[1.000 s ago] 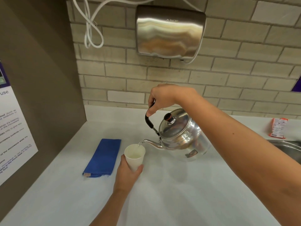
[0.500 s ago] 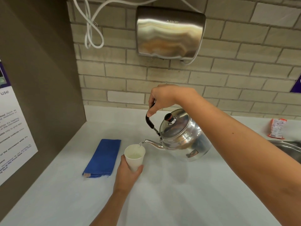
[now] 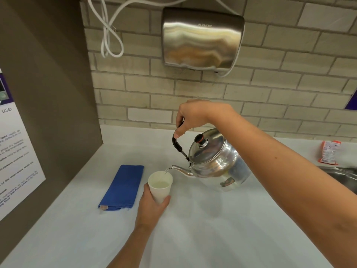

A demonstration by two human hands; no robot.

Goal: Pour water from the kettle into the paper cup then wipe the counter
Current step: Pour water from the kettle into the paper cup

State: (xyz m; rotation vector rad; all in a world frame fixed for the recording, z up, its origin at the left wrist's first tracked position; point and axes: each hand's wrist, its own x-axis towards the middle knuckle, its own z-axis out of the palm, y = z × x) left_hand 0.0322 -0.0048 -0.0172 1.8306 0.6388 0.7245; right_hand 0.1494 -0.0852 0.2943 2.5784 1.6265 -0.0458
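Note:
A shiny metal kettle hangs tilted above the white counter, its spout over the rim of a white paper cup. A thin stream of water runs from the spout into the cup, which holds some water. My right hand grips the kettle's black handle from above. My left hand wraps the lower part of the cup, which stands on the counter. A folded blue cloth lies flat just left of the cup.
A brown panel with a printed notice walls the left side. A steel hand dryer and looped white cable hang on the brick wall behind. A steel sink edge and a red-and-white packet are at the right.
The kettle keeps pouring, nearly still. The water level in the cup has risen a little. Both hands hold their places.

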